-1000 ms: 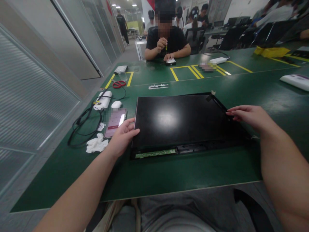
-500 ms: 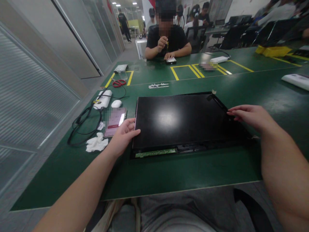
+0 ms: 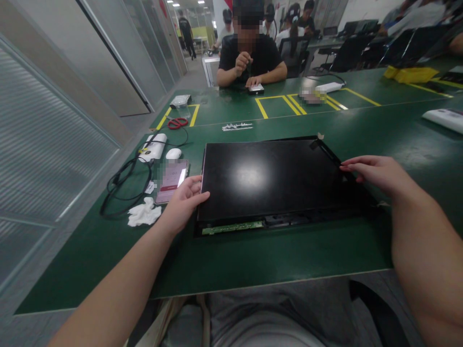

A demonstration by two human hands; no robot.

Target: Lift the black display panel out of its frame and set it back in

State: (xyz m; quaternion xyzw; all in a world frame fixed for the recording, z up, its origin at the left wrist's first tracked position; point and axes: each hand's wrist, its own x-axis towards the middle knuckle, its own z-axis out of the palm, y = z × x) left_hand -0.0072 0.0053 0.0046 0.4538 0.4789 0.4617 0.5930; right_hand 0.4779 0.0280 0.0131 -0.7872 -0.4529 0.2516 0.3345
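Observation:
A black LCD panel lies with its glossy face up inside a slightly larger black frame, which shows along the far right corner and the near edge. Along the near left edge runs a narrow green circuit board. My left hand grips the panel's left edge, thumb on top and fingers at the side. On the opposite side, my right hand is closed in a pinch at the right edge; its fingertips touch where panel and frame meet, and their far side is hidden.
Left of the panel lie a phone, a crumpled white tissue, a white mouse-like object, black cables and red-handled scissors. White strips lie beyond the panel. A co-worker sits across the green table.
My hands keep their places at the panel's left and right edges. The whole view shifts very slightly; the panel shows no clear movement on the table.

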